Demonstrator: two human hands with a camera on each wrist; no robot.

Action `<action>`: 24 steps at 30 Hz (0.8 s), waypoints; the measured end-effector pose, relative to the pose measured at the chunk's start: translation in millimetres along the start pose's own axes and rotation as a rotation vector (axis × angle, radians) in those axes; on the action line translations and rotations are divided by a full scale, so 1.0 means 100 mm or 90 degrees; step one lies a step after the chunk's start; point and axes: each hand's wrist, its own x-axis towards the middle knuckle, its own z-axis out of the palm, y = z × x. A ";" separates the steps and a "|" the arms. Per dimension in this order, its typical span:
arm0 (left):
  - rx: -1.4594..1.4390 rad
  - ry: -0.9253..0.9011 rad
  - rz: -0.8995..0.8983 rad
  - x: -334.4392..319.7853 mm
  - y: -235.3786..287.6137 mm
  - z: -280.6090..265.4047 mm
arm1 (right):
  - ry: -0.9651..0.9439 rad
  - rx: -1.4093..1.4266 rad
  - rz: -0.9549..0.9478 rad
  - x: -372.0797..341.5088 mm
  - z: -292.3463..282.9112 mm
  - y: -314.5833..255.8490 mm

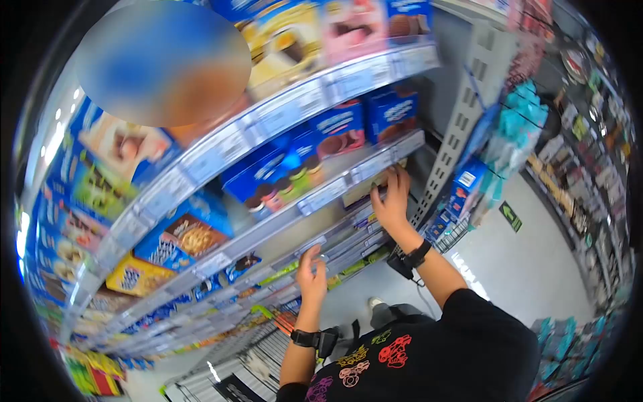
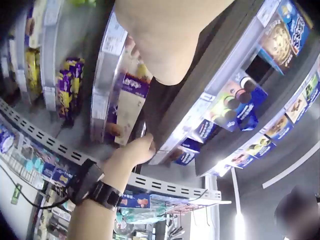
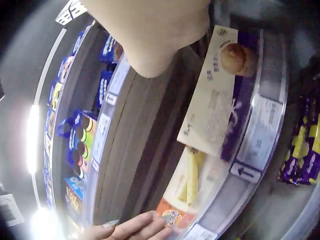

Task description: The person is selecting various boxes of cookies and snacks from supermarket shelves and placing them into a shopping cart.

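Observation:
In the head view my right hand (image 1: pixel 390 197) reaches into a lower shelf at its right end, its fingers at the end of a cream-and-purple pastry box (image 3: pixel 215 95). The right wrist view shows a bun picture on that box and my palm over its far corner; the fingertips are hidden, so I cannot tell whether they grip it. My left hand (image 1: pixel 311 278) hovers in front of the shelf, fingers loosely extended and holding nothing. Its fingertips (image 3: pixel 145 227) appear beside a second, cream-and-orange box (image 3: pixel 172 207) with an egg-roll picture.
Blue cookie boxes (image 1: pixel 335 127) fill the shelf above, behind price-label strips (image 1: pixel 321 195). Purple-and-yellow snack packs (image 2: pixel 69 85) sit on a neighbouring shelf. A slotted white upright (image 1: pixel 462 114) borders the right side. A shopping cart (image 1: pixel 221 368) stands at lower left.

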 end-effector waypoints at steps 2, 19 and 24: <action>-0.034 -0.042 -0.028 0.12 0.05 0.25 | -0.004 -0.045 0.066 0.05 0.00 0.30; -0.353 -0.078 -0.144 1.07 0.15 1.16 | 0.056 0.109 0.340 0.15 0.65 1.15; -0.310 -0.057 -0.089 0.88 0.26 1.22 | 0.100 0.211 0.459 0.12 0.52 0.92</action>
